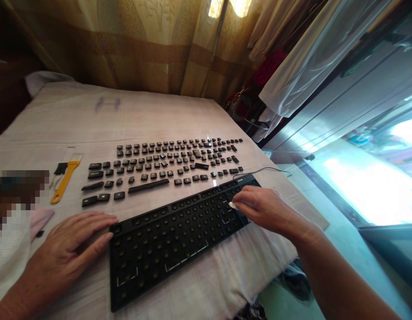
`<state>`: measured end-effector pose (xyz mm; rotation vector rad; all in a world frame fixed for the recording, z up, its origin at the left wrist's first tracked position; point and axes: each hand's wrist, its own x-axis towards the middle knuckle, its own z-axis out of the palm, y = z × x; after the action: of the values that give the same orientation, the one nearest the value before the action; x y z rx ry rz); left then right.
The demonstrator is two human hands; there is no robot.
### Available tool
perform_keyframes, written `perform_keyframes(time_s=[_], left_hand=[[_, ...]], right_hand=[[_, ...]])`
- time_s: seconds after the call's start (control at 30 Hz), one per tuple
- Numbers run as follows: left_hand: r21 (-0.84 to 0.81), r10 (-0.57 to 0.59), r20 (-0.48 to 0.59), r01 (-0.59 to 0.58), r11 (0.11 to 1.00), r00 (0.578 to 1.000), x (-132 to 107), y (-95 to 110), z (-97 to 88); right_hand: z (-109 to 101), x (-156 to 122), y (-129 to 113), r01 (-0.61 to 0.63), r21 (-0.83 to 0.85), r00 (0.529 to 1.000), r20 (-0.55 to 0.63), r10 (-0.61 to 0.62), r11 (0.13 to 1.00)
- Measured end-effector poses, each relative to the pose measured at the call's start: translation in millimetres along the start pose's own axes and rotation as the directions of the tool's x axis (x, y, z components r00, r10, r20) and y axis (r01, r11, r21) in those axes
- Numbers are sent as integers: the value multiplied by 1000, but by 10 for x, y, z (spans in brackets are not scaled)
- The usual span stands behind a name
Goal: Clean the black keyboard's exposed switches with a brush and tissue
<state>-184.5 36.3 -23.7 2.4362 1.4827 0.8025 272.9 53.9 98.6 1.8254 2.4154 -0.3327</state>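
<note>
A black keyboard (161, 249) with its keycaps off lies slantwise on the cloth, its bare key posts showing. My left hand (70, 242) rests at its upper left corner, fingers stretched out and fingertips against the frame. Over the keyboard's right part, my right hand (259, 204) pinches a small white wad (232, 205), perhaps cotton or tissue, low over the key posts. Much of the wad is hidden by the fingers. Beyond the keyboard, loose black keycaps (119, 195) are laid out in rows, with the long space bar keycap (148, 186) in a nearer row.
A yellow-handled tool (64, 184) and a small black tool (61, 168) lie at the left. Near my left hand is a pink cloth (41, 221). The keyboard's cable (269, 168) runs off the right edge of the cloth-covered surface (159, 113). A curtain (142, 49) hangs behind.
</note>
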Motion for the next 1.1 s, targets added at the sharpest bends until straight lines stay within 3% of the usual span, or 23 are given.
perform_keyframes(time_s=[0.17,0.33,0.77,0.97,1.1], left_hand=[[-10,-24,5,25,1000,1000,5,-24,12],[-21,-38,21,39,999,999,3,-43,24],[-1,-22,16,22,1000,1000,6,-44,29],[-3,-10,-10,10,1000,1000,70,41,-11],[-24,-67,-17,66,998,998,138,149,-68]], right_hand=[[97,-32,-68,40,12,999,-36,-40,999],[180,-32,-104,43,-107,999,3,-43,993],[71,1,-365,75,-224,986,161,-39,972],[64,22,-497,105,-171,978,195,-71,980],[68,34,-579,107,-134,980,179,-82,985]])
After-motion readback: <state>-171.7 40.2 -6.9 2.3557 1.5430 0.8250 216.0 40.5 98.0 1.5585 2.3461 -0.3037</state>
